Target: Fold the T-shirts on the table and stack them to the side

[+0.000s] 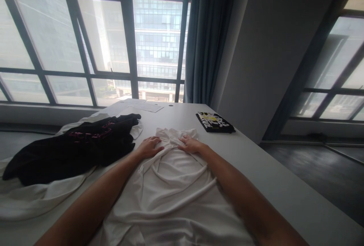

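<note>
A wrinkled white garment [182, 196], which looks like a T-shirt, lies spread over the white table, its bunched far end [170, 133] pointing toward the window. On its far left edge rests my left hand [149, 147], fingers stretched forward and thumb apart. My right hand [192, 144] lies across from it on the far right edge, fingers spread over the gathered cloth. Between the two hands the fabric is creased and loosely folded. The garment's near part runs out of view below.
To the left, a black garment with pink print [85, 139] lies on white cloth [42, 196]. A folded black item with white and yellow print [214, 122] sits by the right edge of the white table [256, 170]. Papers [145, 105] lie at the far end, before a curtain [209, 37] and windows.
</note>
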The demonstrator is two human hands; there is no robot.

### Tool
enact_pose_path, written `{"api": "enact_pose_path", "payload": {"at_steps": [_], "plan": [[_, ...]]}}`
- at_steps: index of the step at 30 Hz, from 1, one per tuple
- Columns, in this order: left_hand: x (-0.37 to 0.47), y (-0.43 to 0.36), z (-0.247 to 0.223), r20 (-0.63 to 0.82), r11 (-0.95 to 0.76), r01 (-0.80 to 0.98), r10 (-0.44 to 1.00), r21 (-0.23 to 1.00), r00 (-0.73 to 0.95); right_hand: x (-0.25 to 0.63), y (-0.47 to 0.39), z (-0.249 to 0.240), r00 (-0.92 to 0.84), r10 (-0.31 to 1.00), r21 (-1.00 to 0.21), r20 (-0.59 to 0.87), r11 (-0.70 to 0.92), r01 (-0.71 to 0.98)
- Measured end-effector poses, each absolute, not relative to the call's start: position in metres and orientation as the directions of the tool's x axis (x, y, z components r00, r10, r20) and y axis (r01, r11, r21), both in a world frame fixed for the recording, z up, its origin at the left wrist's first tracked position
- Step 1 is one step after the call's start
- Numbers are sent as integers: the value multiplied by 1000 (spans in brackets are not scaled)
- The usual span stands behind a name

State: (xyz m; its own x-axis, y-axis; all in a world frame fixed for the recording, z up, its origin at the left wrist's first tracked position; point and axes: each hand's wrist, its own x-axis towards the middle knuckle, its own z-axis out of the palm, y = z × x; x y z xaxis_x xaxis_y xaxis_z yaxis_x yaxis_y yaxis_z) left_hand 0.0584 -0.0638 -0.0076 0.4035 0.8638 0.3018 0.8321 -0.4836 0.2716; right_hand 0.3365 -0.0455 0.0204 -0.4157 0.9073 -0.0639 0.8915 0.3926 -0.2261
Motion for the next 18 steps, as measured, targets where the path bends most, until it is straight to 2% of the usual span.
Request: {"api": "enact_pose_path", "payload": {"at_steps": [4, 6, 9, 12, 18], "plan": [[61, -65, -7, 381, -405, 884, 874, 231, 301, 332, -54, 22, -393, 914, -210, -103, 366, 907], [60, -63, -9, 395, -450, 868, 851, 208, 346, 327, -59, 20, -386, 916, -222, -109, 356, 908], [58, -60, -10, 291, -510, 832, 848, 218, 443, 322, -65, 18, -394, 910, -224, -126, 361, 905], [59, -61, -8, 212, -460, 864, 883, 205, 419, 322, -68, 14, -427, 899, -211, -101, 400, 892], [64, -64, -5, 344, -341, 925, 900, 169, 268, 325, -65, 5, -531, 848, -214, 4, 519, 828]]}}
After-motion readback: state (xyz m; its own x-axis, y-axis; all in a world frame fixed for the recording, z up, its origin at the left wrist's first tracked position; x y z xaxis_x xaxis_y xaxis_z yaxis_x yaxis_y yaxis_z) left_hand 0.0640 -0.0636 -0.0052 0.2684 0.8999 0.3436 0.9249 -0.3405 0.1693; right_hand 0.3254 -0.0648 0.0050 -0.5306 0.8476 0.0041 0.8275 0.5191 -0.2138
